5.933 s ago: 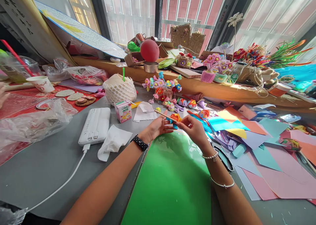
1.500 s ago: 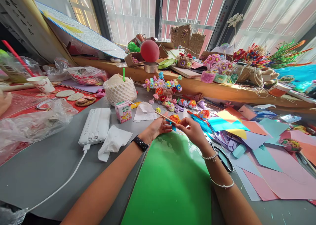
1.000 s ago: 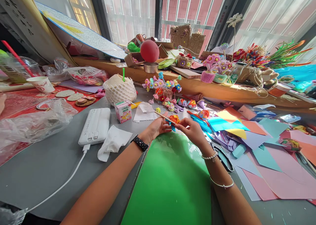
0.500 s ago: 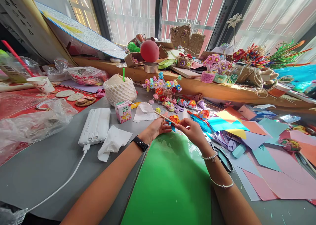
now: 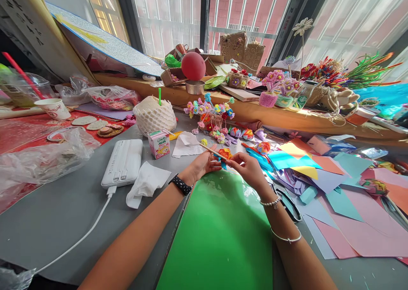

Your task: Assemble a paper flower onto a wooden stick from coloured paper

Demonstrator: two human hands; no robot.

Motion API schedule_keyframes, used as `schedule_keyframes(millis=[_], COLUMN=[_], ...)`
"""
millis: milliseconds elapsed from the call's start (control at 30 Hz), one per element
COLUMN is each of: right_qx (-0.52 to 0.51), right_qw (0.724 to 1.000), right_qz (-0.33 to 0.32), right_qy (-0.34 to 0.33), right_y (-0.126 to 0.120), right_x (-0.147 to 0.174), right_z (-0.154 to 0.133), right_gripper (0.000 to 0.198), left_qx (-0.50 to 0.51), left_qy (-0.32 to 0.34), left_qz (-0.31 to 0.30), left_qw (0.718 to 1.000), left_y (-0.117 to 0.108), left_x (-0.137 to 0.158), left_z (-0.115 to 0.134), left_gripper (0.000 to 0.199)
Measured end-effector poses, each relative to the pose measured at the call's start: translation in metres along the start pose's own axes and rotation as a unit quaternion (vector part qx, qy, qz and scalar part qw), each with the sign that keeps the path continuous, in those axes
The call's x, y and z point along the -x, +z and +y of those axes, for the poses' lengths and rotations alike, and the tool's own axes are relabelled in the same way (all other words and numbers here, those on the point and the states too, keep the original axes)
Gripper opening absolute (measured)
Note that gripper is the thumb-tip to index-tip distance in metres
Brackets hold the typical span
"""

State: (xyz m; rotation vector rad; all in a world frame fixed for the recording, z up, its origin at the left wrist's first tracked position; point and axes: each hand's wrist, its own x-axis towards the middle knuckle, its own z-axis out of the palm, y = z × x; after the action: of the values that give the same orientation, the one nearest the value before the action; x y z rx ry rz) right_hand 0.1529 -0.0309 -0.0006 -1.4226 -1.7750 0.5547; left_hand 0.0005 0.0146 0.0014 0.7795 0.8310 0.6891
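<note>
A thin pale stick (image 5: 211,149) slants across both hands above the far end of a green board (image 5: 219,235). My right hand (image 5: 245,169) pinches the stick's lower right end between thumb and fingers. My left hand (image 5: 202,166) is closed, with its fingers at a small folded orange and blue paper piece (image 5: 225,153) just under the stick. Part of that paper is hidden by the fingers. Black-handled scissors (image 5: 288,205) lie beside my right wrist, partly covered by the arm.
Coloured paper sheets (image 5: 360,235) spread over the right side. A power bank (image 5: 123,162) with a cable, a tissue (image 5: 148,184), a small drink carton (image 5: 159,145) and a coconut in foam netting (image 5: 154,116) stand or lie left. Crocheted flowers (image 5: 208,114) are beyond my hands.
</note>
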Motion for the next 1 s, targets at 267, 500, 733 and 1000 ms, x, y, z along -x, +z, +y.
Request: schedule_keyframes(millis=[267, 500, 733, 1000], right_qx=[0.003, 0.006, 0.007, 0.007], right_qw=[1.0, 1.0, 1.0, 1.0], right_qz=[0.008, 0.005, 0.005, 0.003], right_qy=[-0.005, -0.008, -0.01, 0.0], right_y=[0.0, 0.0005, 0.0005, 0.0003], right_x=[-0.0005, 0.0, 0.0001, 0.0004], right_z=[0.0013, 0.0008, 0.0006, -0.0005], right_gripper=[0.021, 0.022, 0.025, 0.026], left_qx=[0.002, 0.001, 0.003, 0.008], left_qy=[-0.002, -0.001, -0.001, -0.003], left_qz=[0.007, 0.005, 0.007, 0.008], left_qw=[1.0, 1.0, 1.0, 1.0], left_y=[0.0001, -0.0003, -0.0001, -0.0006], left_x=[-0.0005, -0.0004, -0.0001, -0.0013], left_z=[-0.0003, -0.0004, 0.0002, -0.0015], left_gripper=[0.028, 0.028, 0.031, 0.029])
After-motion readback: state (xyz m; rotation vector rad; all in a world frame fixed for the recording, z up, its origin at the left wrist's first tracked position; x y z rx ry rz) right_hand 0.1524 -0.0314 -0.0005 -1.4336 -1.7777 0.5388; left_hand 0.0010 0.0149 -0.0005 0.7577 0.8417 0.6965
